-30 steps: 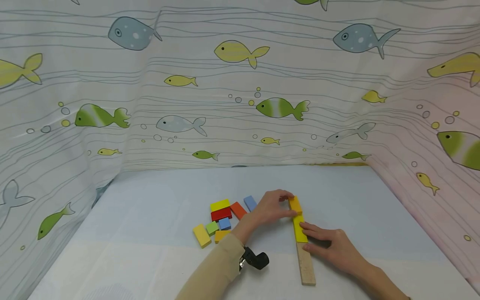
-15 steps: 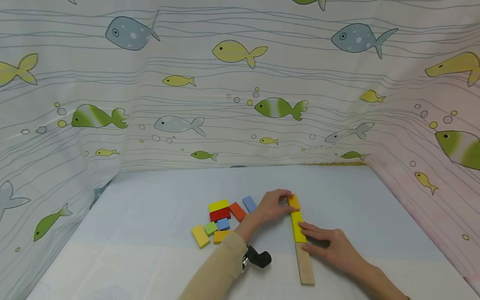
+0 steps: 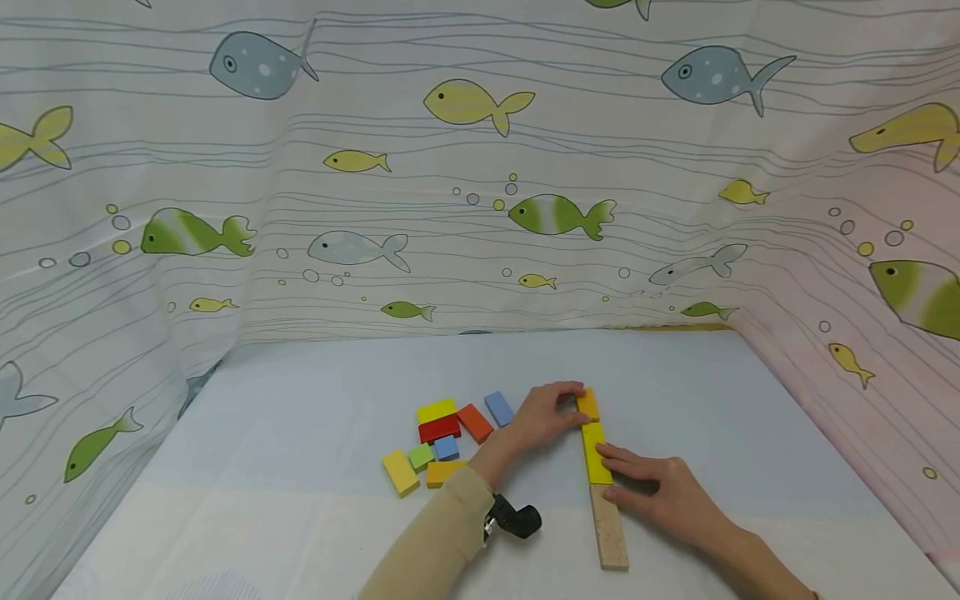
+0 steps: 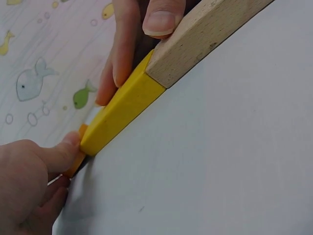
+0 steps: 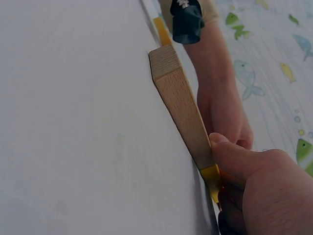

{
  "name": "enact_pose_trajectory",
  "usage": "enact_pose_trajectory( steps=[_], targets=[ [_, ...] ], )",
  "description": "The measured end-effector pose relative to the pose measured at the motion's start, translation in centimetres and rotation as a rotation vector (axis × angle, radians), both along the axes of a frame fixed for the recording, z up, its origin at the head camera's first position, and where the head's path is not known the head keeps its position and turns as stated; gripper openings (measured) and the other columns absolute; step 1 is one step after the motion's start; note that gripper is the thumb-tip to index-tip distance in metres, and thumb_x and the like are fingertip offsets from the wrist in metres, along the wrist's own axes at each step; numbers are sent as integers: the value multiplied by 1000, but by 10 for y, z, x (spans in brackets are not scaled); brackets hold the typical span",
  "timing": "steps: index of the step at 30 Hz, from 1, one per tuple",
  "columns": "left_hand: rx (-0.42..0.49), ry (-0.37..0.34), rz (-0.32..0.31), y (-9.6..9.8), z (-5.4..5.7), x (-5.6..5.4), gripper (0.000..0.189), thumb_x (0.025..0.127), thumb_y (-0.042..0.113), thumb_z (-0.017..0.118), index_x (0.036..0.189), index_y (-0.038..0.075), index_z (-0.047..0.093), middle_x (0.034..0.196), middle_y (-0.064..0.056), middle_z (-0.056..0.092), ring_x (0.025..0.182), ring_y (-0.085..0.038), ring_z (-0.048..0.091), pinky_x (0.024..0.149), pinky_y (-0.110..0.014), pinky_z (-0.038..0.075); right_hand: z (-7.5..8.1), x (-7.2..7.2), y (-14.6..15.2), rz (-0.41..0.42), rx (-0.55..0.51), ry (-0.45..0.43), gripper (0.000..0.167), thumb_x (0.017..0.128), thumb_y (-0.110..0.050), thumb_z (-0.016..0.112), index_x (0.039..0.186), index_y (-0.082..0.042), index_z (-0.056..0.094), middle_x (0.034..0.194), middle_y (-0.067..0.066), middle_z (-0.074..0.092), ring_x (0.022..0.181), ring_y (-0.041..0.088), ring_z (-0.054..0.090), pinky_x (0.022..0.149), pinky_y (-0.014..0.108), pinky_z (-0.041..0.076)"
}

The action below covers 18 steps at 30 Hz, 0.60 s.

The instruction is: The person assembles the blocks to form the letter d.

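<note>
Three blocks stand end to end in a line running away from me in the head view. Nearest is a plain wooden block, then a bright yellow block, then a smaller orange-yellow block at the far end. My left hand pinches that small block between thumb and fingers. Along the line's right side lies my right hand, its fingers against the yellow block and its thumb against the wooden one. In the left wrist view, the yellow block meets the wooden block flush.
Left of my left hand lies a loose group of blocks, among them a red block, a green block and a pale yellow block. A fish-patterned cloth hangs around the white table. A black wrist camera sits on my left wrist.
Since a second ago, the orange-yellow block in my left hand has turned slightly into line with the yellow block. My right hand stays almost still.
</note>
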<state>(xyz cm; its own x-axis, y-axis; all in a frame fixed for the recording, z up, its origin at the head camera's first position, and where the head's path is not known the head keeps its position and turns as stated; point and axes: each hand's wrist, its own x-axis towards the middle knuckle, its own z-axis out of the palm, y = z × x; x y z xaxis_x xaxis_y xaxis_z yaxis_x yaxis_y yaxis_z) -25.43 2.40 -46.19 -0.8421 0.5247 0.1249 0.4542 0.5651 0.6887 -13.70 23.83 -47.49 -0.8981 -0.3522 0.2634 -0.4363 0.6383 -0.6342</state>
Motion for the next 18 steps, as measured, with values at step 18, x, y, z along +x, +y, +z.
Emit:
enact_pose_trajectory(
  steps=[18],
  targets=[
    [-24, -48, 6, -1, 0, 3, 45, 97, 33, 66, 137, 15, 60, 146, 5, 56, 136, -13, 50, 114, -30, 39, -1, -1, 1, 4, -5, -2, 51, 84, -49, 75, 126, -21, 71, 133, -15, 63, 124, 15, 60, 97, 17, 48]
  ],
)
